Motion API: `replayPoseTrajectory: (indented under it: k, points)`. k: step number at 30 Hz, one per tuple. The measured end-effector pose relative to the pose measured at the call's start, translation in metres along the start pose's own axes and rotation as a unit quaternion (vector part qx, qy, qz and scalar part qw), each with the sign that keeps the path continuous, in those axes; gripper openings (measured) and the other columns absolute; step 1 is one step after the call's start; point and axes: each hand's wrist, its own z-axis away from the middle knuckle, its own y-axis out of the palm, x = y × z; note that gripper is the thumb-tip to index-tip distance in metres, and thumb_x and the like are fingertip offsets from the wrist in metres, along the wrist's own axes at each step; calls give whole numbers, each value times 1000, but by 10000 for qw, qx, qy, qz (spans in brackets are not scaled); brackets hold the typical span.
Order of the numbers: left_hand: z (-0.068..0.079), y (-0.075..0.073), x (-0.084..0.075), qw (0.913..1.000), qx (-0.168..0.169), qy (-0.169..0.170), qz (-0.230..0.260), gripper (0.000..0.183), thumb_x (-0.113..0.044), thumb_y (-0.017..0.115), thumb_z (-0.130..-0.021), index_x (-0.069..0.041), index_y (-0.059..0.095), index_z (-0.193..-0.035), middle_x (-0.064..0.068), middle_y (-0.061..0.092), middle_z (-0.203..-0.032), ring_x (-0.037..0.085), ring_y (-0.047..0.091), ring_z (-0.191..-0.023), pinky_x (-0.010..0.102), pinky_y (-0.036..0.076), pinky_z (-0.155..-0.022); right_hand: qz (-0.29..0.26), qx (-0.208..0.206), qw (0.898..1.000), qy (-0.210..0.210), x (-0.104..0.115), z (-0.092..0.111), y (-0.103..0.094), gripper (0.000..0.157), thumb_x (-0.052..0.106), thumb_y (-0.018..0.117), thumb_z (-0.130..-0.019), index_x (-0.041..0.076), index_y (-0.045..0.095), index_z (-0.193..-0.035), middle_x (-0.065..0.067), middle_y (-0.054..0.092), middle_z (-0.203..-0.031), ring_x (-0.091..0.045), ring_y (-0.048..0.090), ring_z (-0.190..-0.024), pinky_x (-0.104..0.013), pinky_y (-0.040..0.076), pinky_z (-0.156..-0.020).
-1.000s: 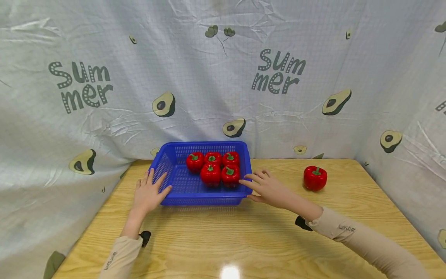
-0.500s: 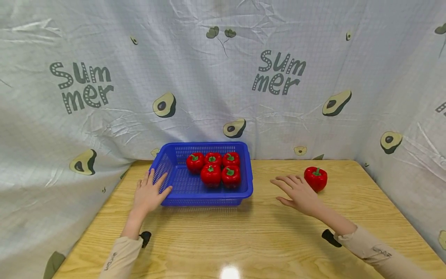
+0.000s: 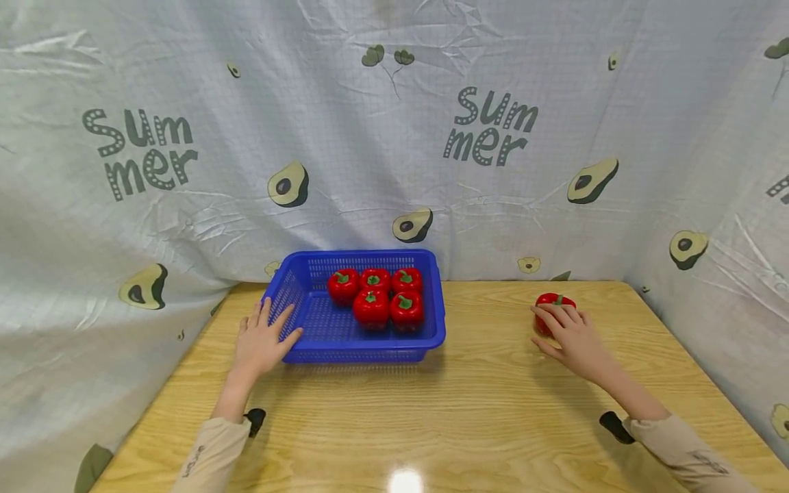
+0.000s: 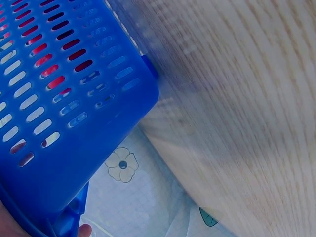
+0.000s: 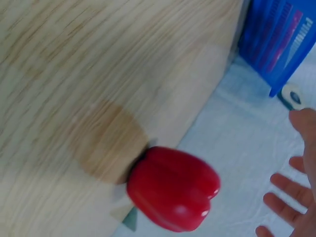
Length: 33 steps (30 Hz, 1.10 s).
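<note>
My left hand (image 3: 259,342) rests on the left rim of a blue plastic basket (image 3: 364,355), its fingers spread and fairly straight. Several red bell peppers (image 3: 371,311) with green stems sit grouped in the middle and right of the basket. Over at the right of the table, my right hand (image 3: 573,339) is close to a lone red bell pepper (image 5: 173,190) and partly covers it in the head view. From the right wrist, its fingers (image 5: 291,190) look spread and apart from that pepper. Most of the left hand is hidden in the left wrist view.
The wooden table (image 3: 394,418) carries the basket at its back, left of centre. Behind and beside it hangs a pale cloth (image 3: 345,137) printed with avocados and lettering. Table surface lies between the basket and the lone pepper.
My right hand has left the basket's right rim and travelled right to the lone pepper. The left hand has stayed on the basket, and the peppers have not moved.
</note>
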Motion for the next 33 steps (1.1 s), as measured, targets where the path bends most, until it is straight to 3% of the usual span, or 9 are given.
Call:
replayPoseTrajectory:
  k: [3, 5, 7, 15, 24, 33]
  points:
    - [0, 0, -1, 10000, -10, -14, -4, 60, -44, 44, -89, -9, 36, -137, 33, 17, -142, 48, 11, -132, 65, 15, -102, 184, 71, 9994, 298, -6, 5, -1, 55, 49, 50, -86, 1, 54, -114, -17, 55, -109, -37, 47, -95, -52, 36, -72]
    - [0, 0, 0, 10000, -16, -33, -18, 60, -44, 44, -88, -9, 36, -137, 33, 17, -142, 48, 12, -132, 64, 15, -102, 254, 100, 9983, 512, -9, 6, -2, 51, 35, 66, -77, 0, 54, -112, -19, 54, -110, -39, 47, -95, -54, 37, -71]
    - [0, 0, 0, 10000, -9, -41, -21, 60, -45, 44, -88, -9, 36, -137, 33, 17, -142, 48, 12, -132, 64, 15, -102, 348, 148, 9966, 734, -12, 7, -1, 54, 23, 73, -67, 0, 53, -111, -20, 53, -110, -40, 46, -96, -54, 36, -71]
    - [0, 0, -1, 10000, -12, -41, -19, 60, -44, 44, -88, -10, 36, -137, 33, 17, -142, 47, 12, -132, 64, 15, -102, 469, 261, 9877, 1469, -21, 9, 5, 62, 24, 75, -65, -1, 50, -116, -23, 49, -113, -42, 43, -98, -56, 33, -73]
    - [0, 0, -1, 10000, -35, -59, -9, 60, -44, 44, -88, -10, 36, -137, 33, 18, -142, 48, 12, -132, 64, 15, -102, 490, 162, 9859, 1589, -33, 11, 13, 63, 25, 76, -64, 1, 50, -116, -25, 50, -113, -44, 44, -99, -57, 33, -71]
    - [0, -1, -2, 10000, -20, -69, 24, 59, -41, 47, -88, -9, 36, -136, 33, 17, -142, 48, 12, -132, 64, 15, -102, 463, 561, 9807, 1812, -44, 8, 25, 65, 31, 74, -68, 1, 47, -118, -28, 47, -117, -47, 41, -101, -60, 31, -75]
